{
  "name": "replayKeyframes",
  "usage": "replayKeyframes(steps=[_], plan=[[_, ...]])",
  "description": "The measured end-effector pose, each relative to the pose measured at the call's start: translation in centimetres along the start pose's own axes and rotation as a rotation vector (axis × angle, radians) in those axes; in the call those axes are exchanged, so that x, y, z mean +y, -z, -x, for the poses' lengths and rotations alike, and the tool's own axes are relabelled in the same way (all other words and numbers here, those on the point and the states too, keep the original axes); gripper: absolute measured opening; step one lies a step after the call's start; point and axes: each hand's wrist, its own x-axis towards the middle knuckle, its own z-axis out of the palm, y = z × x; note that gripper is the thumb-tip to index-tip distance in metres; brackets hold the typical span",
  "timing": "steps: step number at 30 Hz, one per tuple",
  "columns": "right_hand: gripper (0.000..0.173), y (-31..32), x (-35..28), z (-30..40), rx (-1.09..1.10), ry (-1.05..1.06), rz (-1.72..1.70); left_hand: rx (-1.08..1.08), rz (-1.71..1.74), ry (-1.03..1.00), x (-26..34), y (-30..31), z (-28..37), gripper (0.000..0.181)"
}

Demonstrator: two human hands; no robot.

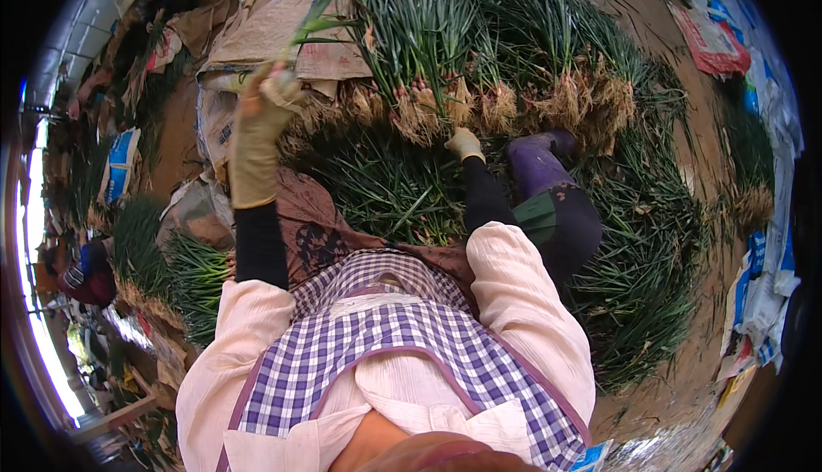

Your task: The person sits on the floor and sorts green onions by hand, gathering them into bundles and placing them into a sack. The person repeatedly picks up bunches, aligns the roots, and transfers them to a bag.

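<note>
My left hand (273,93), in a yellowish work glove and blurred, is raised at the left with a green allium stalk (313,25) in its grip. Below it lies a tan woven sack (270,32). My right hand (465,144), also gloved, is curled low against the roots of upright allium bunches (417,41); whether it grips a stalk is hard to make out. These bunches have long green leaves, pinkish bases and pale stringy roots (417,112). Loose green leaves (392,176) lie between my knees and the bunches.
More rooted bunches (568,86) stand at the upper right. A heap of cut leaves (642,266) spreads beside my right leg, which wears a purple boot (533,163). Printed plastic sacks (709,38) line the right side. Another person (90,273) is at the far left, near further bunches (202,279).
</note>
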Motion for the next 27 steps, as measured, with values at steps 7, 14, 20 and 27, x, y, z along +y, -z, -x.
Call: replayKeyframes(steps=[7,14,20,27], plan=[[0.038,11.2,4.3,3.0,0.614,0.385,-0.807,0.275,-0.528,-0.532,6.6,-7.6,3.0,0.026],[0.029,34.9,5.4,14.8,0.948,0.240,-0.643,0.377,-0.654,-0.350,1.9,-1.1,-4.0,0.028],[0.039,34.3,-0.3,8.8,0.895,-0.251,0.216,0.588,-0.010,0.108,-9.2,13.4,-4.5,0.024],[0.043,11.5,-24.5,-1.1,0.467,0.303,0.017,0.218,0.408,-0.113,-9.1,14.3,-2.1,0.022]])
